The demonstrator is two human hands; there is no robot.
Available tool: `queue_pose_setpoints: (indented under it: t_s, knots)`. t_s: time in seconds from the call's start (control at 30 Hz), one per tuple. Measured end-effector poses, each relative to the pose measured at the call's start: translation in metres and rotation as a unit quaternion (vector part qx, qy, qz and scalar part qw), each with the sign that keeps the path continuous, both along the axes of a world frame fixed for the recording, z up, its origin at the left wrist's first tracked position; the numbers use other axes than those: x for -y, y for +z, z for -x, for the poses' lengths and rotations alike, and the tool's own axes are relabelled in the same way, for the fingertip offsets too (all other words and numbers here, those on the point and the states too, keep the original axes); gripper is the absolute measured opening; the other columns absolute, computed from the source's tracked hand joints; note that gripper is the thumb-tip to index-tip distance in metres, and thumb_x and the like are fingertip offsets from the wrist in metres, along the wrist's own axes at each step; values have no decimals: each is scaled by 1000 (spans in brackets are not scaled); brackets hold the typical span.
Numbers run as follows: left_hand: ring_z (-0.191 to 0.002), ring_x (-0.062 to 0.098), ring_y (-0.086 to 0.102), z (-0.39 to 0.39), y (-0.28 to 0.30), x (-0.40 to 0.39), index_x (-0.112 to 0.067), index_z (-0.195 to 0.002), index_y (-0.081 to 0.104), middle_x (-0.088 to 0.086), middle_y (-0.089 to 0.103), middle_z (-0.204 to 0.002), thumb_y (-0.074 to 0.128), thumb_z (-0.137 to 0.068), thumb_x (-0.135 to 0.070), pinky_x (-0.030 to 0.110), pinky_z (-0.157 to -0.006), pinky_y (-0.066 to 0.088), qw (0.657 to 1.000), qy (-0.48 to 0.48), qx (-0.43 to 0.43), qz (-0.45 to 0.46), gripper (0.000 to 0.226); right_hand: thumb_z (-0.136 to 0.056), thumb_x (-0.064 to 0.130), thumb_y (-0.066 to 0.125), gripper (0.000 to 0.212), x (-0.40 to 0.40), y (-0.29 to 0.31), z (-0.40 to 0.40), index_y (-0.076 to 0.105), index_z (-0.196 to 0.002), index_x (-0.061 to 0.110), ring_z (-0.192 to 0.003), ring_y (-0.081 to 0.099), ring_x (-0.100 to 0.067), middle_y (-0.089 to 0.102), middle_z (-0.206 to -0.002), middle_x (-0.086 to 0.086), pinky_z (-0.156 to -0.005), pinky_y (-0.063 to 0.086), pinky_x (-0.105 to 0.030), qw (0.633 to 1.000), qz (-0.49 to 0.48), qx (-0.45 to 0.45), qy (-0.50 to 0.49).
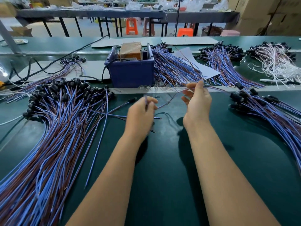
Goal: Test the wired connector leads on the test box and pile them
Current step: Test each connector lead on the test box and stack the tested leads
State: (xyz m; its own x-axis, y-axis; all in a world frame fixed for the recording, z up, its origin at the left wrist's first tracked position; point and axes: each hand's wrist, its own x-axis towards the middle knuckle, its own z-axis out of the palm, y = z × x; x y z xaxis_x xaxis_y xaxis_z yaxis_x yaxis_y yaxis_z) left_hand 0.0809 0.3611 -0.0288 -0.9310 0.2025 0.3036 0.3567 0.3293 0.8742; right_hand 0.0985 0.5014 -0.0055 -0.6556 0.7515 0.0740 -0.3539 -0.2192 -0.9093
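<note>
Pinching the thin wires of one lead (218, 89) between thumb and fingertips, the right hand (197, 101) hovers above the green table (171, 160), just in front of the blue bin. That lead runs off to the right, its black connector (239, 85) hanging at the edge of the right-hand pile (267, 108). The left hand (140, 111) sits a little lower and nearer, fingers curled round the lead's other end, which sags in a loop between the two hands; motion blur hides exactly how the fingers close. Just behind the hands stands the blue bin (130, 72), and inside it a brown box (131, 50) with upright metal pins and a black cable trailing out to the left. On the left a big fan of blue and brown leads (53, 128) spreads across the table, black connectors bunched at its far end. A few loose leads (104, 121) lie between that fan and the left hand. Beyond the bin, more blue-brown bundles (175, 66), and far right a white-wired bundle (275, 62).
</note>
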Motion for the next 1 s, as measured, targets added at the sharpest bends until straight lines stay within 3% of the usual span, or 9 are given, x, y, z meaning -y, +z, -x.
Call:
queue_pose_setpoints:
  t_s: [0.17, 0.27, 0.4, 0.53, 0.63, 0.73, 0.8, 0.87, 1.0]
  knots:
    - [-88, 33, 63, -56, 6, -41, -18, -102, 65, 6, 71, -92, 51, -94, -18, 42, -74, 50, 957, -174, -137, 185, 16, -105, 27, 38, 36, -45, 1, -20, 53, -73, 18, -53, 43, -14, 46, -58, 2, -55, 36, -28, 967, -218, 134, 17]
    - [-88, 35, 60, -93, 11, -75, -14, -100, 62, 9, 68, -93, 53, -91, -16, 41, -70, 47, 921, -281, -165, 214, 13, -104, 31, 37, 37, -88, 9, -41, 59, -79, 15, -71, 50, -24, 53, -68, -1, -62, 34, -33, 861, -432, 268, -7]
    - [-96, 31, 60, -130, 20, -112, -8, -110, 64, 10, 67, -103, 66, -82, -8, 42, -79, 49, 873, -421, -169, 179, 27, -104, 40, 31, 38, -141, 25, -78, 54, -86, 15, -77, 48, -29, 53, -79, -5, -61, 32, -37, 709, -593, 377, -60]
    - [-116, 19, 58, -153, 21, -132, -22, -135, 54, -1, 62, -131, 75, -74, -8, 34, -92, 48, 818, -516, -173, 187, 66, -102, 43, 38, 32, -196, 36, -118, 51, -91, 16, -81, 53, -31, 61, -87, -11, -60, 31, -37, 626, -647, 430, -62]
    - [-118, 19, 56, -159, 17, -138, -22, -134, 56, 0, 62, -131, 69, -78, -4, 36, -95, 48, 811, -529, -170, 183, 60, -100, 42, 45, 28, -221, 35, -136, 55, -118, 22, -102, 56, -32, 62, -116, -16, -76, 43, -40, 600, -611, 515, -25]
    - [-114, 20, 59, -155, 11, -137, -19, -125, 63, 1, 66, -124, 63, -84, -7, 36, -94, 48, 837, -491, -163, 179, 42, -97, 41, 52, 46, -222, 24, -137, 45, -137, 18, -118, 47, -37, 52, -127, -19, -96, 40, -44, 538, -632, 557, -41]
    - [-106, 19, 63, -150, 6, -133, -19, -114, 68, -1, 70, -113, 59, -85, -11, 37, -91, 50, 869, -455, -131, 143, 31, -94, 34, 57, 46, -211, 19, -130, 48, -134, 14, -115, 45, -38, 48, -126, -19, -95, 38, -44, 539, -652, 522, -108]
    - [-92, 14, 65, -141, 2, -126, -26, -100, 69, -8, 72, -95, 53, -82, -23, 36, -85, 52, 918, -374, -88, 104, 24, -90, 23, 60, 41, -189, 17, -119, 54, -128, 9, -112, 44, -39, 47, -124, -21, -93, 38, -46, 581, -661, 448, -156]
    - [-66, 13, 59, -104, 7, -104, -28, -82, 65, -8, 66, -68, 49, -79, -29, 36, -70, 53, 986, -165, -16, -31, 17, -87, 13, 60, 36, -121, 12, -83, 60, -122, 10, -109, 47, -38, 49, -120, -19, -92, 38, -46, 642, -685, 318, -132]
